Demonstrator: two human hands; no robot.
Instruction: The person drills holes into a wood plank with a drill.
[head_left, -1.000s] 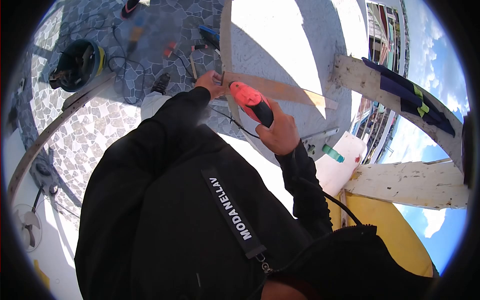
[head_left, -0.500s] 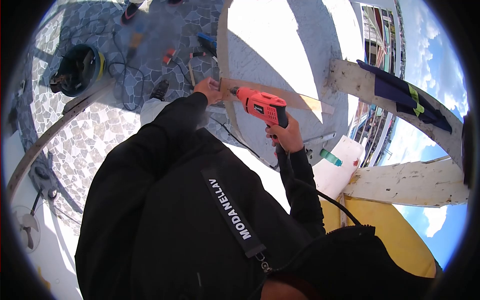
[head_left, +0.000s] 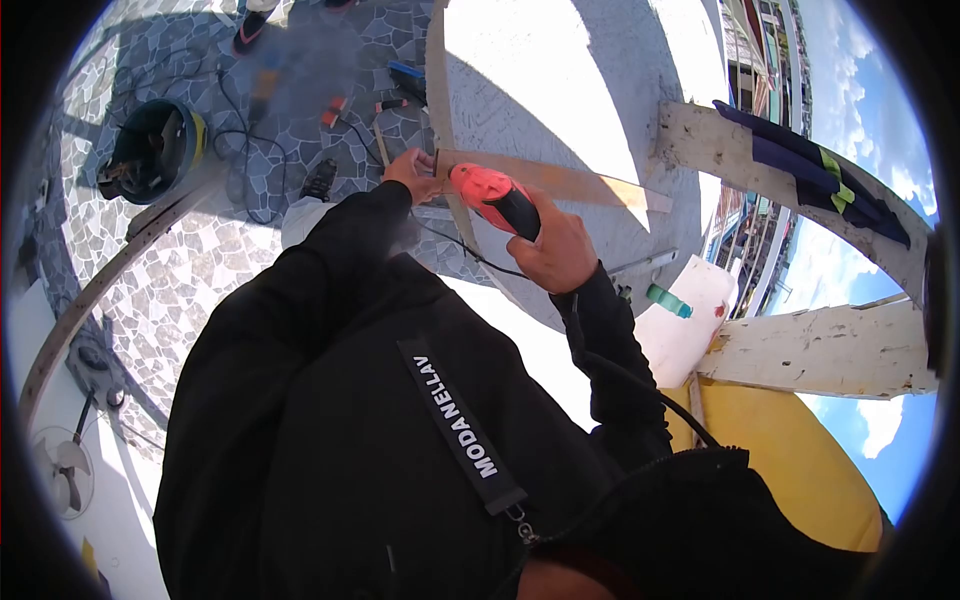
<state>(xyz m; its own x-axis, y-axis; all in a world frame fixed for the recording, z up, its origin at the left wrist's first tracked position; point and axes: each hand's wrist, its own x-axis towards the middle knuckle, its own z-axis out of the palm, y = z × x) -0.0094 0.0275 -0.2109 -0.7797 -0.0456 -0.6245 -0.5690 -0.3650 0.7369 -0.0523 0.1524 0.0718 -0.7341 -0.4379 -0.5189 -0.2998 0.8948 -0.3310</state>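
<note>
Scene: We are looking down over a dark jacket [head_left: 380,430] at two hands working a drill against thin timber, above a stone-patterned floor [head_left: 190,250] in the left of the frame.

Right hand: The right hand [head_left: 556,250], at centre frame, is clenching the black grip of the orange drill [head_left: 490,198], fingers wrapped fully around it.

Drill: It is pointing toward the upper left, its nose meeting the near end of the wooden strip [head_left: 560,181] where that strip is crossing a curved wooden band [head_left: 441,90].

Left hand: The left hand [head_left: 410,172], just left of the drill's nose, is pinching the strip's end, fingers closed on the wood.

Cord: A black cord [head_left: 470,250] is trailing from the drill across the jacket sleeve.

Surroundings: A dark bucket [head_left: 152,148] of tools is sitting at upper left, loose hand tools [head_left: 405,75] are lying on the floor at top centre, a white container [head_left: 690,325] with a green cap is standing at right, and white-painted planks [head_left: 820,350] are framing sky and buildings beyond.

Risk, in our judgement: The holding fingers are sitting very near the bit, so a slip off the narrow strip could bring it into them.

Risk, continued: The thin strip could split or twist if the drill is leaning off square, and the cord could snag on the sleeve and tug the tool aside.
</note>
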